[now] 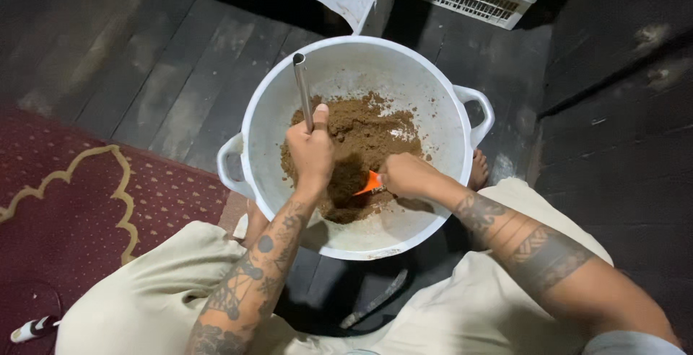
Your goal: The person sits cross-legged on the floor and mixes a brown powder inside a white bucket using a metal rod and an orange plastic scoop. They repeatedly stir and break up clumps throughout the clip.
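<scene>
mixing is in hand: left hand [310, 151] is clamped on a metal handle [303, 88], right hand [406, 174] closed on an orange scraper [370, 183], both in brown mix [361, 142] inside the white basin [440, 95] at frame centre. next move likely needs firm scraping from the wall.

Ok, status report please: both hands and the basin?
Left hand grips metal rod. Right hand holds orange tool. Brown mixture in white basin. Nothing blocking.

Brown mix [361, 135] in basin [426, 81], rug [86, 203] left.
</scene>
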